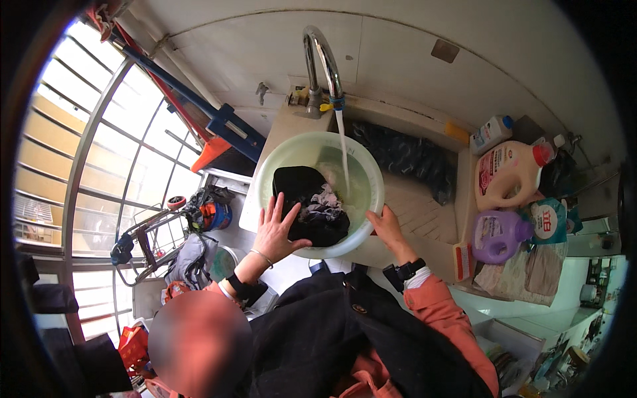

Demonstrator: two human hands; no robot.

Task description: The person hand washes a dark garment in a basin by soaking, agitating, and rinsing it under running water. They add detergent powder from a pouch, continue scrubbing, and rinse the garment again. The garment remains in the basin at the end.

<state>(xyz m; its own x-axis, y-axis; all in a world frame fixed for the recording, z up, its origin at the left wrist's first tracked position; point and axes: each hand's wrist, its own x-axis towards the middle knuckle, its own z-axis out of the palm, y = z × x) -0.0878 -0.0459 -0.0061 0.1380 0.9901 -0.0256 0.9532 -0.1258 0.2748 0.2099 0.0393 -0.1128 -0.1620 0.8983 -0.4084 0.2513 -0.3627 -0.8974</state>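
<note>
A pale green plastic basin (265, 176) stands at the left of the laundry sink, partly on its edge. Black cloth (298, 179) lies in the water inside it, with a bunched light pink and grey piece of fabric (326, 199) on top. A stream of water (343, 154) runs into the basin from a chrome gooseneck faucet (323, 54). My left hand (278, 229) is spread flat over the basin's near left side, its fingertips at the black cloth. On the right, my right hand (387, 226) grips the basin's rim, fingers partly hidden.
Dark wet fabric (408, 154) lies in the laundry sink (418, 214) beside its ribbed washboard. Detergent jugs, one beige (507, 174) and one purple (497, 236), line the right ledge near a scrub brush (463, 262). A folding cart (149, 244) stands left by the barred window.
</note>
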